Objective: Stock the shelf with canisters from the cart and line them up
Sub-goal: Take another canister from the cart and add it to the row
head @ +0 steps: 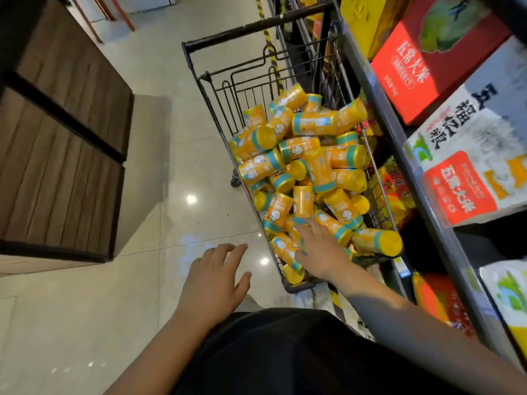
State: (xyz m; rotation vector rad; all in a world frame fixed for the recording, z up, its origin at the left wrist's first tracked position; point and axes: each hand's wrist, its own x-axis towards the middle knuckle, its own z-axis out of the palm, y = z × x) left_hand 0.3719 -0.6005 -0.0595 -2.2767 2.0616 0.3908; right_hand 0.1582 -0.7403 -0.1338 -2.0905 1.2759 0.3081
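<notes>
**Black shirt [285, 352] before a loaded cart [256, 27]**

Left hand [216, 280] hovers, fingers spread wide, left of the cart's near end. Right hand [319, 252] lies with fingers outstretched on orange canisters [302, 155] heaped inside the cart. The shelf [399, 132] stands right of the cart.

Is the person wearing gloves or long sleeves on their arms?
No gloves. The left hand and right hand are bare, and so are both forearms: no sleeves, watch or bracelet show, and I see no rings. The only clothing in view is soft black clothing over the body, below the arms.
</notes>
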